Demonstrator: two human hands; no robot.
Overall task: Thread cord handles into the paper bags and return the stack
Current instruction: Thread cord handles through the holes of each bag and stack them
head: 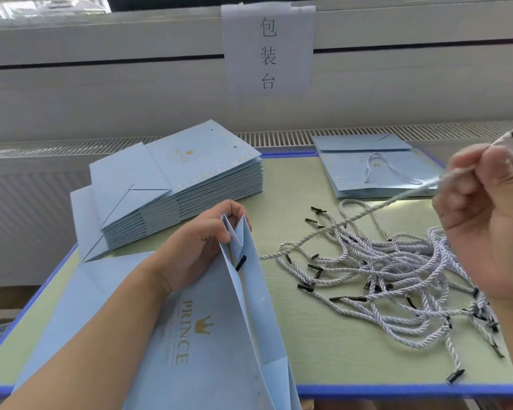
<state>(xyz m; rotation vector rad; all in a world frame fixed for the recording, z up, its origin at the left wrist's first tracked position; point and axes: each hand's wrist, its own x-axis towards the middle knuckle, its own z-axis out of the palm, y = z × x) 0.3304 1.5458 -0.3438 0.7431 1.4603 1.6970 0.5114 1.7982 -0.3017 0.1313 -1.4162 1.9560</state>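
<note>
A single wide-angle view comes from the person's head, looking forward and down across the worktop (323, 344). It sits close: both forearms enter from the bottom edge, the left hand (199, 244) low at centre and the right hand (486, 220) raised near the lens at the right border, large and slightly soft. The worktop's blue front edge runs along the bottom, its far edge about mid-frame. Beyond it the view faces a pale wall with a paper sign (268, 48) near the top. The upper left corner is probably a window, too blurred to tell. Straight lines bow toward the edges.
</note>
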